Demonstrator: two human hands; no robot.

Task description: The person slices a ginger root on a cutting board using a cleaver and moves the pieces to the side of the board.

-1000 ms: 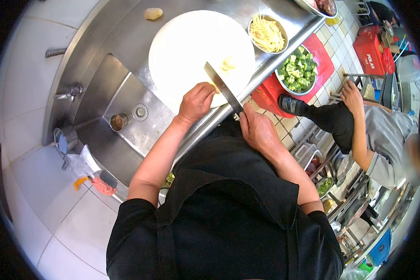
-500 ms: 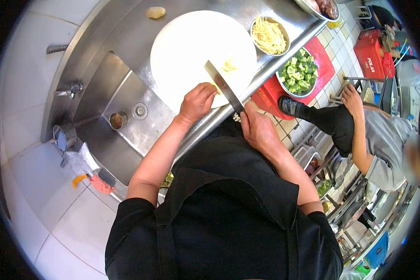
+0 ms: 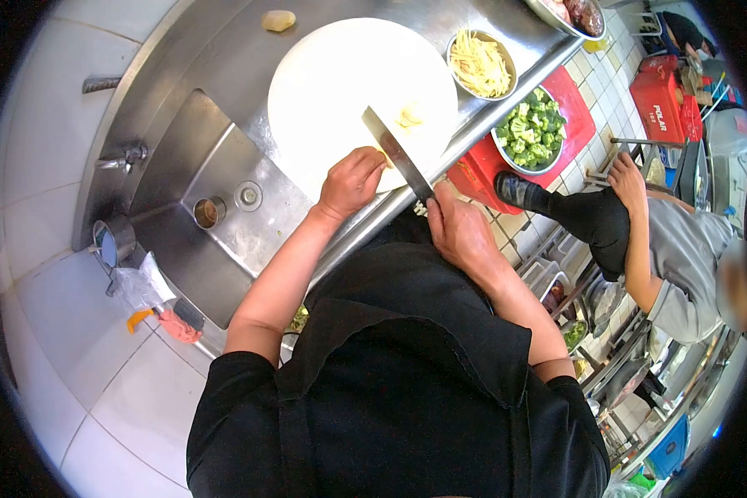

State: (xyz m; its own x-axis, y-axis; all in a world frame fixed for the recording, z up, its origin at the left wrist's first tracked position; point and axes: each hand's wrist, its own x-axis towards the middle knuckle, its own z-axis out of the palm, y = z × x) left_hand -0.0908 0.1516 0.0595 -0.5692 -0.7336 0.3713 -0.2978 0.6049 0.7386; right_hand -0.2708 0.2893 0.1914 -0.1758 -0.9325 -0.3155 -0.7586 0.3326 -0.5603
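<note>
In my right hand (image 3: 461,224) is the handle of a kitchen knife (image 3: 397,153), its broad blade slanting up and left over the round white cutting board (image 3: 332,83). My left hand (image 3: 353,181) lies on the near part of the board, fingers curled over a piece of potato (image 3: 385,158) close against the blade; most of that piece is hidden. Beyond the knife lie a few pale yellow potato slices (image 3: 408,115). A metal bowl of potato strips (image 3: 481,66) stands to the right of the board. One peeled potato (image 3: 278,21) rests on the steel counter behind it.
At left is a steel sink (image 3: 183,183) with a tap (image 3: 123,158) and a small metal cup (image 3: 208,213). A bowl of broccoli (image 3: 529,131) sits on a red stool (image 3: 577,108). Another person (image 3: 681,257) is seated at right. A bowl of meat (image 3: 581,15) stands at the counter's far end.
Almost nothing differs. Both hands and the knife keep their places, with at most a slight shift of the blade.
</note>
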